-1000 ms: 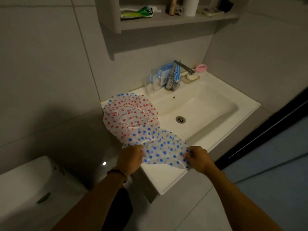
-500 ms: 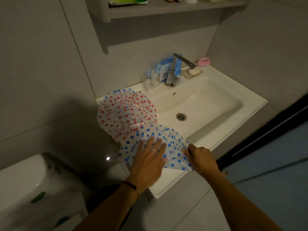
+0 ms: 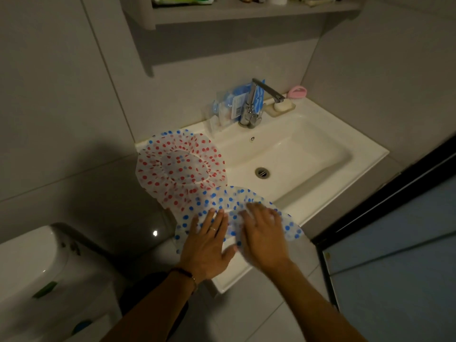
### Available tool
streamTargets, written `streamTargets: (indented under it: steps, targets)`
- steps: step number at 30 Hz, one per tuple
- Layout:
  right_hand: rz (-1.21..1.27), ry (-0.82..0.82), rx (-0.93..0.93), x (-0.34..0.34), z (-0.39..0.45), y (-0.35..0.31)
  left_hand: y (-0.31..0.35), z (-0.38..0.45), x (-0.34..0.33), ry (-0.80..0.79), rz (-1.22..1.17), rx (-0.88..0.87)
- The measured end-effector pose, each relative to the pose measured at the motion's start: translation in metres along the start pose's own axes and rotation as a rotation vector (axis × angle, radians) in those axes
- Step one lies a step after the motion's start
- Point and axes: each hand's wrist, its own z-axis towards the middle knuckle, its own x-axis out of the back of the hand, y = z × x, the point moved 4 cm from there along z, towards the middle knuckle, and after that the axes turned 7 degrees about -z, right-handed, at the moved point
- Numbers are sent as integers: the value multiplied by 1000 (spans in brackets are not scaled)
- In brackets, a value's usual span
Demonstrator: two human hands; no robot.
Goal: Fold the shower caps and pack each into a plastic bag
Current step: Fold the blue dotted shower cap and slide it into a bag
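A clear shower cap with blue dots (image 3: 222, 201) lies spread on the near left corner of the white sink (image 3: 365, 154). My left hand (image 3: 206, 243) presses flat on its left part, fingers straight. My right hand (image 3: 262, 233) lies flat on its right part, slightly blurred. A red-dotted shower cap (image 3: 181, 169) lies open behind it on the sink's left rim, partly overlapped by the blue-dotted cap. A bundle of clear plastic bags with blue print (image 3: 229, 109) leans against the wall behind the tap.
A chrome tap (image 3: 254, 107) stands at the back of the basin, with a soap dish (image 3: 281, 107) and a pink brush (image 3: 298, 92) to its right. A toilet tank (image 3: 29, 267) sits at lower left. A wall shelf (image 3: 246, 11) hangs above. A dark door frame (image 3: 385, 206) runs along the right.
My right hand let go of the cap's right edge and now lies flat on top of it. The left hand stays pressed on the cap. The camera moved slightly closer.
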Motion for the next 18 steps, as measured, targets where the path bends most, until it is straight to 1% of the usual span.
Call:
streamTargets:
  steps: [2,3,4,6,7,10,11,12,13,15,16,18]
  targets:
    - [98,-193,20,-20,-1,-23,-4,-3,-2,-13,27,-27]
    - [105,-298,7,-32,-4,-22,-7,-4,-2,-13,25,-39]
    - [85,-359,-2,-41,-7,-15,-9,-5,-1,-11,21,-49]
    - [13,-406,30,-45,-13,6,-11,-7,2,20,14,-77]
    - [-17,-429,35,-43,-16,18,-11,-9,3,12,8,-83]
    - [-85,-500,9,-36,-28,57,-9,-9,7,32,5,-64]
    - [-111,-511,-23,-34,-32,69,-10,-11,7,39,13,-45]
    - [-140,-475,-65,-30,-34,77,-11,-11,5,41,15,-26]
    - [-182,-401,-87,-25,-33,78,-12,-11,3,42,16,-17]
    - [-190,-288,-90,-10,-20,59,-11,-11,4,20,3,-10]
    - [-143,-259,-68,-9,-12,43,-11,-10,4,24,8,-14]
    - [-42,-284,4,-18,-2,9,-11,-10,2,41,26,-42]
